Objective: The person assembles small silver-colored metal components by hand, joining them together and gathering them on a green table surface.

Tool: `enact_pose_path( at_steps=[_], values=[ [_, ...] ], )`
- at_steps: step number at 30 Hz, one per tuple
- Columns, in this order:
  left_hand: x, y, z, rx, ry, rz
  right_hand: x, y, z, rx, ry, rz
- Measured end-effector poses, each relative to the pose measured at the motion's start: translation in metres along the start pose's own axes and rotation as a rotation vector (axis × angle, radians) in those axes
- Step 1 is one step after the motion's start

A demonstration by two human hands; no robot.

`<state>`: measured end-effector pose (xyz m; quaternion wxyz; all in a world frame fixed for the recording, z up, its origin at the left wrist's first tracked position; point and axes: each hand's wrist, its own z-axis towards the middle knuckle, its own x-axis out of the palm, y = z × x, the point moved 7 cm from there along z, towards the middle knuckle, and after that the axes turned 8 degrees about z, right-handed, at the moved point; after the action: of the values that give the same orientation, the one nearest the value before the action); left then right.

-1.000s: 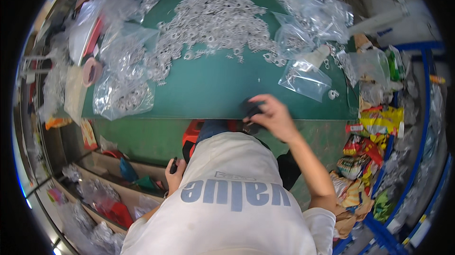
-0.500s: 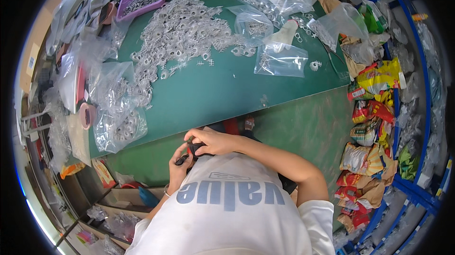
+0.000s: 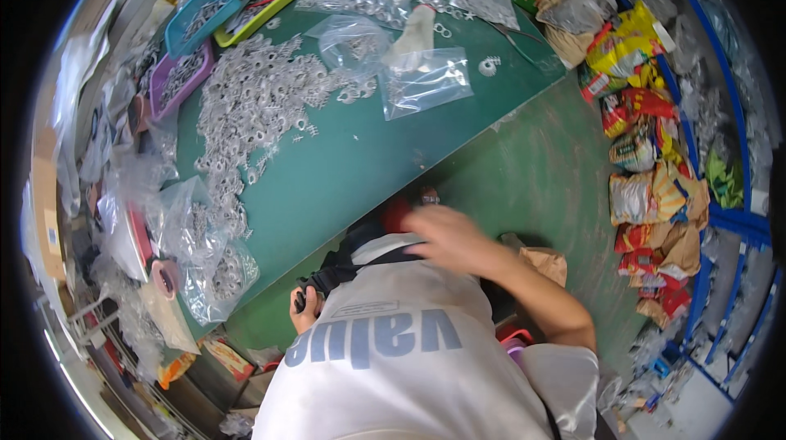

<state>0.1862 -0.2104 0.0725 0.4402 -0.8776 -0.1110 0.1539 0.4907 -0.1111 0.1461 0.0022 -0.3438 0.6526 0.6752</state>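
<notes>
My left hand (image 3: 301, 317) is at the left of my waist, its fingers wrapped round a black buckle (image 3: 311, 296). A black strap (image 3: 334, 273) runs from there across the front of my white shirt. My right hand (image 3: 446, 235) is above the right side of my waist, near the strap's right stretch. Motion smears its fingers, so I cannot see whether they hold anything. On the green table (image 3: 315, 186) ahead lies a broad pile of small silvery metal pieces (image 3: 246, 104).
Blue (image 3: 201, 13), yellow-green (image 3: 262, 4) and purple (image 3: 180, 80) trays stand at the table's far left. Clear plastic bags (image 3: 426, 84) lie along its far side and left edge. Colourful packets (image 3: 630, 39) and a blue rack (image 3: 733, 227) line the right.
My hands, together at the waist before, have parted: the right swung right and the left stayed left with the buckle. The strap now shows across my front. The view has turned right.
</notes>
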Motion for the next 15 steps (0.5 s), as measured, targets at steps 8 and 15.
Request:
enact_pose_path(
  at_steps=[8, 15],
  values=[
    [0.003, -0.012, 0.002, 0.026, -0.077, 0.061, 0.089, -0.008, -0.268, 1.101, 1.181, 0.735],
    [-0.033, 0.052, 0.052, 0.042, 0.328, -0.082, 0.130, -0.001, -0.282, 0.774, 0.864, 1.217]
  ],
)
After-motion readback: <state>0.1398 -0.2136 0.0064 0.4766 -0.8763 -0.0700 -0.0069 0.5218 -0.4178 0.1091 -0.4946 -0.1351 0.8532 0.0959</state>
